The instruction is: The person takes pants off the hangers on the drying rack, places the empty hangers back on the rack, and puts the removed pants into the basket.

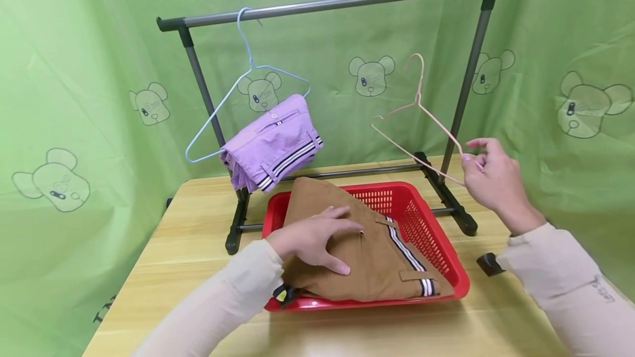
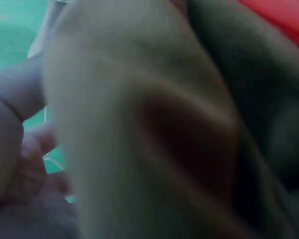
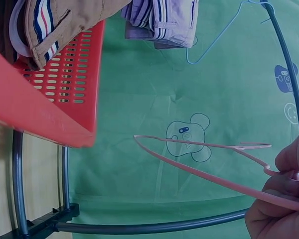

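Observation:
Brown trousers (image 1: 369, 274) with a striped waistband lie folded in a red basket (image 1: 436, 247). On top of them rests my left hand (image 1: 317, 238), its fingers spread and loosely bent. The left wrist view is mostly filled by blurred brown cloth (image 2: 114, 124), which hides part of the hand. My right hand (image 1: 496, 180) grips a pink wire hanger (image 1: 440, 124) by one lower corner, holding it up to the right of the basket. Nothing hangs on this hanger; its hook points up.
A metal clothes rack (image 1: 357, 1) stands on the wooden table (image 1: 198, 219) behind the basket. Folded purple trousers (image 1: 278, 139) hang from a blue hanger (image 1: 213, 112) at the rack's left end. A green curtain (image 1: 99, 70) surrounds the table.

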The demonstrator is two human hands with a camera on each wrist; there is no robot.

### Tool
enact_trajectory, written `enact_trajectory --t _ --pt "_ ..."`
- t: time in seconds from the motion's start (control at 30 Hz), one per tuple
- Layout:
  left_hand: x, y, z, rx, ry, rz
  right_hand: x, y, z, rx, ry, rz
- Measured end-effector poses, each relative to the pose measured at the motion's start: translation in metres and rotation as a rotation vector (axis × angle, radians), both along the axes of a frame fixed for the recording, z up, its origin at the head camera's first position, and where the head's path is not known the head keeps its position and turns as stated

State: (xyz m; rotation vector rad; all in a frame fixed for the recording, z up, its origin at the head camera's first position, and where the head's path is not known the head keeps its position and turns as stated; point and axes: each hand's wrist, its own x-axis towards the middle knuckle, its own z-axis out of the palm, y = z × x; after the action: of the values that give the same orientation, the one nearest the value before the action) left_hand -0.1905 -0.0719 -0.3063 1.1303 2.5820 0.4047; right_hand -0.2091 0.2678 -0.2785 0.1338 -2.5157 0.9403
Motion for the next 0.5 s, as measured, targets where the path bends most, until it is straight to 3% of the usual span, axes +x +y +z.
enact_trajectory --t 0.13,0.3,0.5 --pt "0.0 0.007 -0.001 -0.093 -0.062 0.062 0.001 0.001 0.002 -0.006 0.006 0.0" --pt "-0.004 0.01 -0.006 -0.135 -0.097 0.175 0.001 -0.001 0.002 -0.01 0.021 -0.009" --pt "-0.01 0.012 -0.017 -0.165 -0.132 0.227 -0.002 -0.005 0.0 -0.004 0.033 -0.011"
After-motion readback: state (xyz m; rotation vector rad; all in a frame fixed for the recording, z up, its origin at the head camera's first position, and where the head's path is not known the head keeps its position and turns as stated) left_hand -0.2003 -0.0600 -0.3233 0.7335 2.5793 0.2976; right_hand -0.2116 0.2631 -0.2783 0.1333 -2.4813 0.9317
